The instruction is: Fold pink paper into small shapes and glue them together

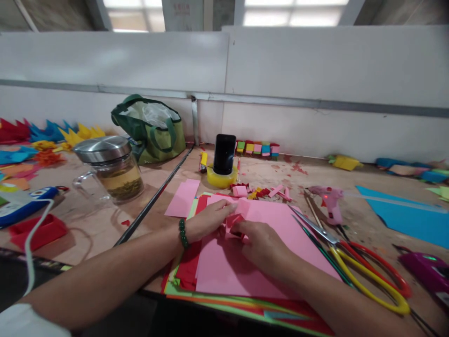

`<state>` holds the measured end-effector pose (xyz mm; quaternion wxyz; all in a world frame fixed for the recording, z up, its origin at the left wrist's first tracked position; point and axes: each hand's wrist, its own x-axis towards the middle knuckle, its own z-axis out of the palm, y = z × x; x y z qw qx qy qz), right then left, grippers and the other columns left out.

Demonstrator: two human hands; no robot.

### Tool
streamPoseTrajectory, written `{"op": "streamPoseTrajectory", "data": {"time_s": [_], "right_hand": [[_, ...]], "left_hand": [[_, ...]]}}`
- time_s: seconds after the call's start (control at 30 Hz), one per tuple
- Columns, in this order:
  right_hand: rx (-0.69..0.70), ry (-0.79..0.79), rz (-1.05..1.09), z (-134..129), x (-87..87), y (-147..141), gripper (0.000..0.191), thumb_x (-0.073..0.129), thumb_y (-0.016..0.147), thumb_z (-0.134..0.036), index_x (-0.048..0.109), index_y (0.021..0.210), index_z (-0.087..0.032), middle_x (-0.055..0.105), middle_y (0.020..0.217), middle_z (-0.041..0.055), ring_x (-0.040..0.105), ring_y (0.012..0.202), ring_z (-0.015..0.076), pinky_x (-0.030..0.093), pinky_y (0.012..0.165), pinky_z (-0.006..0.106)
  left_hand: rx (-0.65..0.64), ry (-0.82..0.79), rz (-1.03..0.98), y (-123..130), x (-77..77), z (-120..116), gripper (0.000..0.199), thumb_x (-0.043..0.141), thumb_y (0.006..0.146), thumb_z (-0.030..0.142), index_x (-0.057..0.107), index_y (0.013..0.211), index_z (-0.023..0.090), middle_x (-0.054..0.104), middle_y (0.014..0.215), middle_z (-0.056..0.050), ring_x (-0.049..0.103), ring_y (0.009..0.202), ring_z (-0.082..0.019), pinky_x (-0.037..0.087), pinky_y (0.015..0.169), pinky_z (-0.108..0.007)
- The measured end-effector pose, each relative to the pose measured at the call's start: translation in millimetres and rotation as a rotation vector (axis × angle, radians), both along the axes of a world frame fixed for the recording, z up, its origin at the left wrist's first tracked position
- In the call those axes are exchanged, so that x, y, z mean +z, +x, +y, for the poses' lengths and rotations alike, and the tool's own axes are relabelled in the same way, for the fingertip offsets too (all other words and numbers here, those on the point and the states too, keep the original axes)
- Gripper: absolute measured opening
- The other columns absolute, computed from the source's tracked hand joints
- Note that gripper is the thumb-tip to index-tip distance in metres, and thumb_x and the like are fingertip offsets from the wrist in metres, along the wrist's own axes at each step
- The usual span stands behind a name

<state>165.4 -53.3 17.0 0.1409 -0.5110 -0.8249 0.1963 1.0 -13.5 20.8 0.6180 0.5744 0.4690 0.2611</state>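
Both hands meet over a stack of coloured paper whose top sheet is pink (219, 276). Between them is a small folded pink and red paper piece (234, 220). My left hand (210, 219), below a green bead bracelet (183, 233), has its fingers closed on the piece's left side. From the right, my right hand (264, 243) pinches the same piece; its fingertips are partly hidden. Beside my right hand lie large scissors (338, 241) with red and yellow handles, blades pointing at the stack.
A pink glue gun (329, 201), blue paper (403, 213) and a purple device (424, 271) lie right. Behind the stack, a phone (224, 153) leans on a yellow tape roll (221, 177) near paper scraps (259, 192). Left stand a glass tea mug (119, 175) and green bag (164, 142).
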Motion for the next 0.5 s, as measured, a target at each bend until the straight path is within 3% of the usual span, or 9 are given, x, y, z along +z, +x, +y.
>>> {"op": "streamPoseTrajectory", "data": {"time_s": [0.17, 0.33, 0.5], "right_hand": [[0.031, 0.022, -0.046, 0.3, -1.1, -2.0, 0.03, 0.058, 0.068, -0.006, 0.073, 0.086, -0.025, 0.071, 0.095, 0.0028, 0.066, 0.076, 0.0187, 0.042, 0.061, 0.023], [0.017, 0.02, -0.068, -0.5, 1.1, -5.1, 0.019, 0.057, 0.072, -0.011, 0.07, 0.08, -0.022, 0.069, 0.096, 0.0044, 0.065, 0.074, 0.0183, 0.041, 0.059, 0.024], [0.063, 0.049, -0.167, -0.1, 0.9, -4.6, 0.036, 0.049, 0.068, 0.0, 0.069, 0.089, -0.02, 0.069, 0.103, 0.0064, 0.066, 0.082, 0.0208, 0.042, 0.064, 0.026]], "left_hand": [[-0.018, 0.045, 0.004, 0.2, -4.4, -1.7, 0.027, 0.046, 0.089, 0.046, 0.046, 0.084, 0.019, 0.047, 0.063, 0.005, 0.049, 0.043, -0.007, 0.037, 0.039, -0.017], [-0.056, 0.05, 0.006, 0.2, -4.6, -2.9, 0.028, 0.047, 0.088, 0.045, 0.048, 0.094, 0.018, 0.054, 0.071, 0.002, 0.051, 0.042, -0.007, 0.04, 0.039, -0.018], [-0.085, 0.053, 0.042, 0.3, -3.5, -4.2, 0.032, 0.05, 0.086, 0.044, 0.046, 0.103, 0.017, 0.058, 0.067, 0.002, 0.056, 0.041, -0.01, 0.04, 0.041, -0.019]]}}
